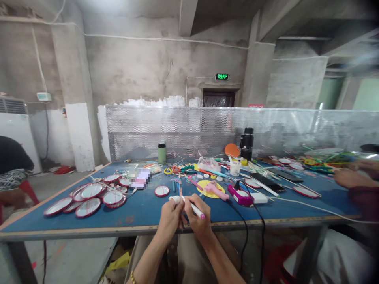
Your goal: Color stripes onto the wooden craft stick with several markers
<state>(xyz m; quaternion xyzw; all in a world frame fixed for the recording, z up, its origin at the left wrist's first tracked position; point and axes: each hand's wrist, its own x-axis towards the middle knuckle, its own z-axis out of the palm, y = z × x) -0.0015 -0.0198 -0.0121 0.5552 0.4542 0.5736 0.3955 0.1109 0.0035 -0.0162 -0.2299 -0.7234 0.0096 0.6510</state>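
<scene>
Near the front edge of the table, my right hand (pixel 199 216) is closed around a white marker (pixel 195 209) with a pink end, which points down and to the right. My left hand (pixel 171 216) is closed beside it, its fingertips meeting those of the right. A thin, reddish-brown strip (pixel 180 188) stands up from between the fingertips, apparently pinched by the left hand. Something white (pixel 174 199) covers or sits at the left fingertips; whether a wrap or a cap I cannot tell. A round red-rimmed mirror (pixel 162 191) lies just beyond the left hand.
Several red-rimmed mirrors (pixel 91 191) are heaped at left near a phone (pixel 142 179). A pink glue gun (pixel 215 190) rests on a yellow disc (pixel 204 185), beside a purple box (pixel 239 195) with black cords. Bottles stand behind. A co-worker's hand (pixel 348 178) is at right.
</scene>
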